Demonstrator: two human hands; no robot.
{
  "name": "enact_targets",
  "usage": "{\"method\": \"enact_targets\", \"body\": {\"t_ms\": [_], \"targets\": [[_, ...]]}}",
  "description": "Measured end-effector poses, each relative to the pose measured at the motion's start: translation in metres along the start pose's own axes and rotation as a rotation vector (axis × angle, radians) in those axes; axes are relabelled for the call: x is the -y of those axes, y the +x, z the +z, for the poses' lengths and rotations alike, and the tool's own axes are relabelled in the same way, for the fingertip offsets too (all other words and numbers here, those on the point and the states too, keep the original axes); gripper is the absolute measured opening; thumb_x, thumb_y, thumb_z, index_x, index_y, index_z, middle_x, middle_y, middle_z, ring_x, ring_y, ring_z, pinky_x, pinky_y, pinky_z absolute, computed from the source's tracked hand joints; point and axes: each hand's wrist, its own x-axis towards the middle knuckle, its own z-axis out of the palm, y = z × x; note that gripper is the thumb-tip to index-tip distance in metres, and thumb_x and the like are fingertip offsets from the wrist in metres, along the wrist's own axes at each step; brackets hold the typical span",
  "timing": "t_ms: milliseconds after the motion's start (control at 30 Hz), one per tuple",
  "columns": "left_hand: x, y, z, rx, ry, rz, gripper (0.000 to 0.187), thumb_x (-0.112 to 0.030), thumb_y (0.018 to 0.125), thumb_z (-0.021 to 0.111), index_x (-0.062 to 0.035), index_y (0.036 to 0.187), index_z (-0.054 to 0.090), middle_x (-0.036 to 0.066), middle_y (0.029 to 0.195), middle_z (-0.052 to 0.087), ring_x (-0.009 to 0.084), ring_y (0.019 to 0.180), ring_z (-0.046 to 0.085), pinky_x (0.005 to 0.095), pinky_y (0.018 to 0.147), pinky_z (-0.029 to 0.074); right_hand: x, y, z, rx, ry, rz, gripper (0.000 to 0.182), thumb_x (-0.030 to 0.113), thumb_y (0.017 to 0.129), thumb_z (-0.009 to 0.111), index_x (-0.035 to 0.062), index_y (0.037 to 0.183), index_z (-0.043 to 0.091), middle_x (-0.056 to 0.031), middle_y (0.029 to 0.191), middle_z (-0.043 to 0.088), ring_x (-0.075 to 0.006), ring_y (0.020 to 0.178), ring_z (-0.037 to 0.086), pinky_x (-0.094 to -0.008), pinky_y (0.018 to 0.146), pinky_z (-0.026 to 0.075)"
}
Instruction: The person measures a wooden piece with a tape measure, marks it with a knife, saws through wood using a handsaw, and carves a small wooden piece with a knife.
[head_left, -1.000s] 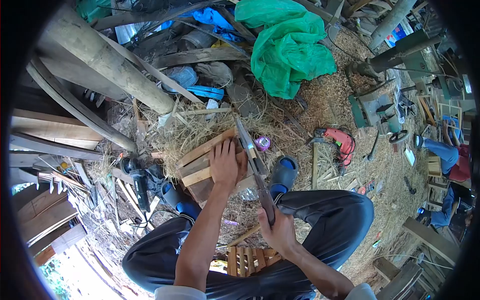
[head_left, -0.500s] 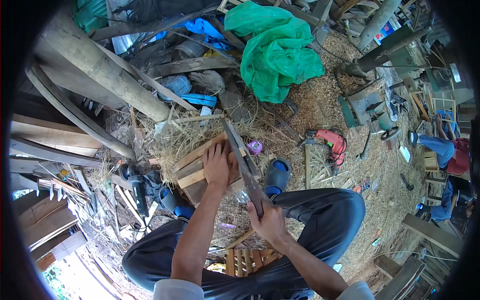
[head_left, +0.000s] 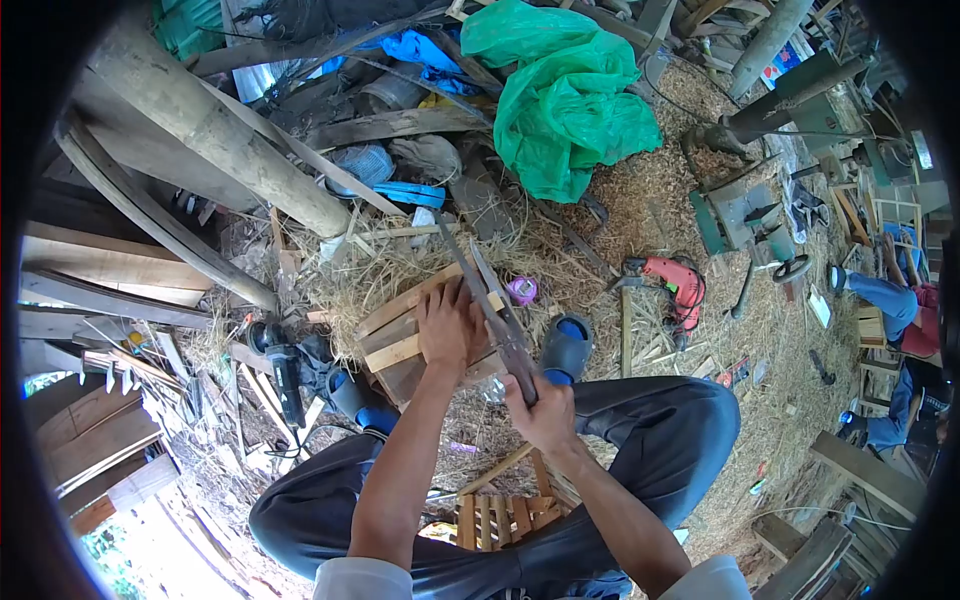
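While the L hand (head_left: pixel 447 325) lies w/ fingers open & spread over the top of the wood pcs (head_left: pixel 393 353), the R hand (head_left: pixel 545 410) has its fingers wrapped round the handle end of a long narrow tool (head_left: pixel 512 350). Tool slants fwd & L from the grip, along the R side of the wood; contact btwn the two, can't tell. Wood pcs sit on the straw-strewn ground (head_left: pixel 790 410), fwd of & btwn the slippers (head_left: pixel 567 350). Purple round item (head_left: pixel 522 291) just R of the tool. Red drill (head_left: pixel 685 290) further R; black power tool (head_left: pixel 286 375) out L. Green plastic sheet (head_left: pixel 565 110) well fwd of the hands. Slatted wood item (head_left: pixel 485 520) btwn the legs.
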Motion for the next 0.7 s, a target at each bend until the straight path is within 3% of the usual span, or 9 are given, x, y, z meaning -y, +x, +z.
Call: {"method": "enact_targets", "body": {"t_ms": [133,200,433,500,700], "targets": [[-0.005,0.001,0.0,-0.078,-0.007,0.002,0.046,-0.033,0.092,0.049,-0.009,0.13,0.057,0.009,0.128,0.056,0.0275,0.12,0.047,0.0446,0.108,0.03,0.0,0.003,-0.005,-0.004,-0.005,0.016,0.039,0.031,0.087,0.066,-0.0013,0.066,0.059,-0.0221,0.059,0.06,-0.0405,0.054,0.062,-0.045,0.049,0.049],[-0.006,0.002,-0.004,-0.005,0.009,-0.041,0.043,-0.025,0.085,0.056,-0.0089,0.125,0.059,0.008,0.129,0.055,0.0255,0.122,0.046,0.0422,0.107,0.032,-0.002,0.006,-0.004,0.03,-0.045,0.051,0.038,0.03,0.087,0.066,-0.0013,0.067,0.061,-0.0219,0.059,0.06,-0.0404,0.054,0.062,-0.0453,0.049,0.049],[-0.001,0.0,-0.001,-0.022,0.028,0.017,0.05,-0.027,0.081,0.06,-0.0076,0.127,0.058,0.01,0.128,0.055,0.0265,0.123,0.046,0.0426,0.108,0.031,-0.008,0.005,0.004,0.027,-0.041,0.036,0.038,0.032,0.087,0.066,-0.0013,0.068,0.063,-0.0224,0.061,0.061,-0.0406,0.055,0.063,-0.0454,0.05,0.049],[-0.002,-0.001,0.001,-0.03,0.033,0.009,0.047,-0.03,0.093,0.046,-0.0101,0.135,0.053,0.01,0.126,0.055,0.0259,0.125,0.043,0.044,0.109,0.027,-0.006,0.005,0.001,0.077,-0.037,0.075,0.039,0.032,0.087,0.066,-0.0023,0.068,0.063,-0.0231,0.062,0.062,-0.0412,0.056,0.063,-0.0456,0.051,0.05],[-0.004,0.001,-0.004,0.05,0.072,-0.02,0.05,-0.033,0.091,0.048,-0.0119,0.136,0.053,0.009,0.126,0.055,0.0264,0.125,0.043,0.0457,0.11,0.026,0.008,-0.018,-0.02,0.087,0.071,0.188,0.044,0.034,0.088,0.064,-0.0043,0.068,0.063,-0.0256,0.061,0.06,-0.0426,0.057,0.063,-0.0466,0.052,0.051]]}}
